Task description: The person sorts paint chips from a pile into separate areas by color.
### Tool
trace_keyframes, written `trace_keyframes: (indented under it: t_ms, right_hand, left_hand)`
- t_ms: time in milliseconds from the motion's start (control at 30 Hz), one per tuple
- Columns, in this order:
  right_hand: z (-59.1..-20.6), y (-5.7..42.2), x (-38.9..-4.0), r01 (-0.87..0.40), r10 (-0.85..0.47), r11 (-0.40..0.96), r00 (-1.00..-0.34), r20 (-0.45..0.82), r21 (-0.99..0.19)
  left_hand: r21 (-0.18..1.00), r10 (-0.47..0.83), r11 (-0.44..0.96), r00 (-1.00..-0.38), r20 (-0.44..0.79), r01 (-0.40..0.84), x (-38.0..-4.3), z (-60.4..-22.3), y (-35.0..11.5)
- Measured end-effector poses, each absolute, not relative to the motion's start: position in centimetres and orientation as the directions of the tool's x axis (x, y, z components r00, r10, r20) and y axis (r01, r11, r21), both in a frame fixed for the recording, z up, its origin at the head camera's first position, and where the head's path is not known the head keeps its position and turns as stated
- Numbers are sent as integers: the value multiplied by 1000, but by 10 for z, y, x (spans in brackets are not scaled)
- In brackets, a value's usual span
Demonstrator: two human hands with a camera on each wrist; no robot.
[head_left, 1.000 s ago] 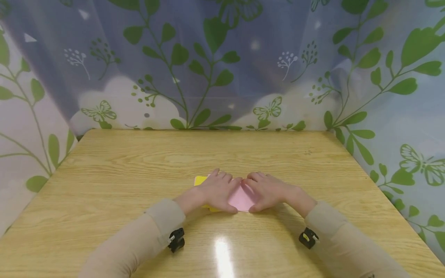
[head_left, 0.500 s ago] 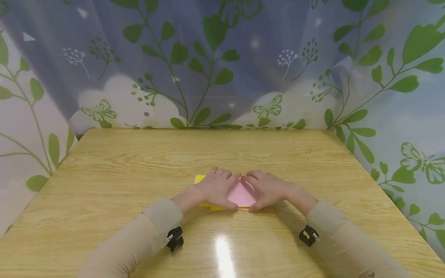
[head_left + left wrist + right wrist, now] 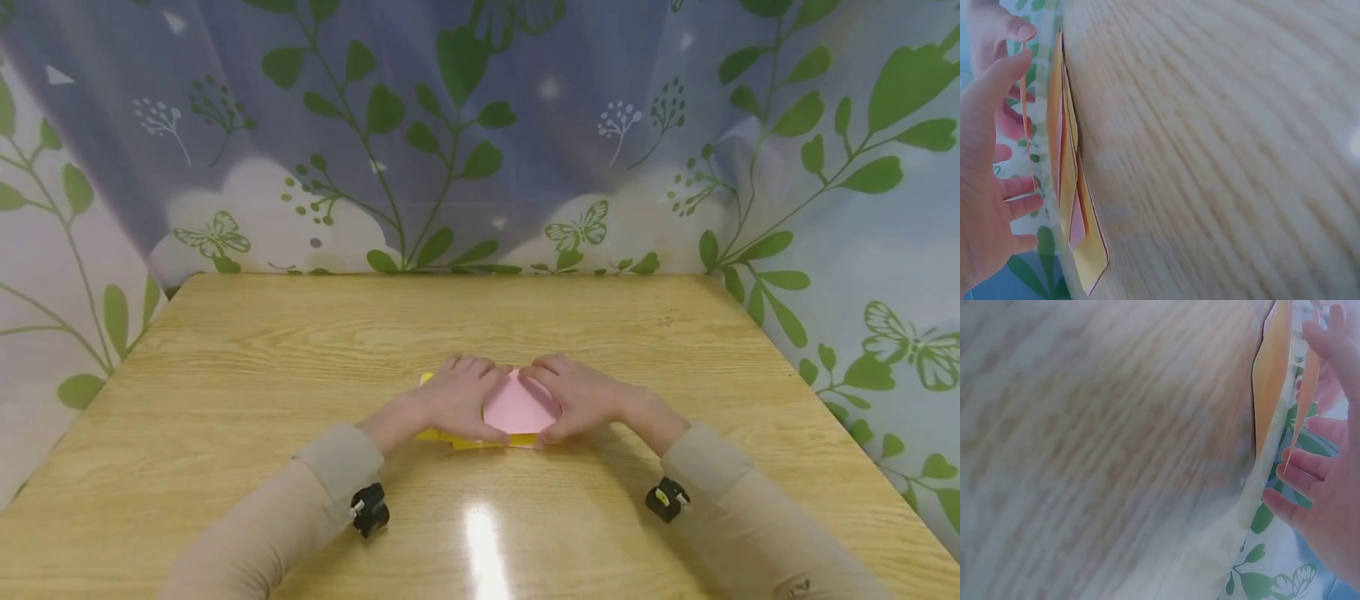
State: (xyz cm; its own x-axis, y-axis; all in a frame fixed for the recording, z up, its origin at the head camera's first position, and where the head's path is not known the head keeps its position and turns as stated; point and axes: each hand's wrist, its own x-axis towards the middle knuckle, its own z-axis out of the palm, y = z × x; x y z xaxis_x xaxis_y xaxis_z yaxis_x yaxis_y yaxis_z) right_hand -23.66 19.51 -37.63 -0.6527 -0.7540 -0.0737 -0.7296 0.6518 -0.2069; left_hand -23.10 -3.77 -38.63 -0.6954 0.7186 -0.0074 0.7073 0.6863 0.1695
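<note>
A pink sheet of paper (image 3: 522,404) is held level between both hands, raised off a low pile of folded yellow and pink papers (image 3: 480,442). On its left side, the left hand (image 3: 459,398) grips it with the thumb at the near edge and fingertips toward the far edge. The right hand (image 3: 587,397) grips the right side the same way. Seen edge-on in the left wrist view, the sheet (image 3: 1025,115) looks thin and orange, with a gap between it and the pile (image 3: 1090,253). Much of the pile is hidden under the sheet and left hand.
The wood-grain table (image 3: 300,333) extends around the hands, with a bright light reflection near the front. A curtain (image 3: 420,142) printed with leaves and butterflies hangs behind and along the sides. Small black devices (image 3: 370,510) are strapped at both wrists.
Both hands have raised the pink sheet and shifted it slightly away from the body, so more yellow paper shows beneath its near edge. The hands have also spread slightly apart.
</note>
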Motion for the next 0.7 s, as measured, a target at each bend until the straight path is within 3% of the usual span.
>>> trace_keyframes:
  t_ms: [700]
  right_hand:
    - [-366,189,-236,-726,-768,632,-635,-90,-270]
  left_hand:
    - [251,717,668,-696,39,701,-234,-383,-57]
